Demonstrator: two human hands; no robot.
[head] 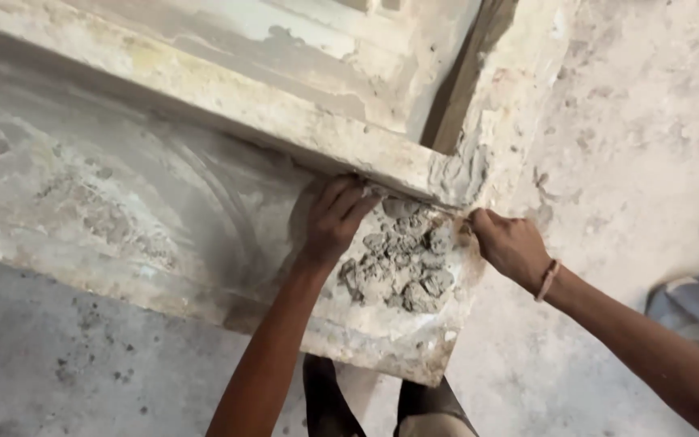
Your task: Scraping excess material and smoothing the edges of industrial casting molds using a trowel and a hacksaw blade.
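Left hand's fingers (pixel 348 202) are pressed together and bent forward, tips tucked up under the overhanging plaster ledge (pixel 301 133), right at the far edge of the wet grey mortar patch (pixel 402 263). The left hand (pixel 335 226) lies flat against the surface, just left of the lumps and touching them along its right side. It grips nothing; it is pushing on the surface.

Over to the right hand (pixel 507 243): fingers curled in tight, the tips bunched at the right rim of the patch, where the mortar meets the corner. Whether they pinch a bit of mortar or only press on it cannot be told; the tips are hidden behind the knuckles. A reddish band (pixel 548 281) sits on that wrist.

So the mortar lies between the two hands, a rough clump of grey lumps on the near right corner of the moulded plaster block (pixel 123 210), just below the ledge. More grey mortar is smeared up the corner joint (pixel 463 174) above it.

The block's left end runs out of view. Below, the grey floor (pixel 58 356), and the person's dark feet (pixel 325 400) partly cut off at the near edge. A pale bundle (pixel 693 307) at the right edge is too cropped to identify.
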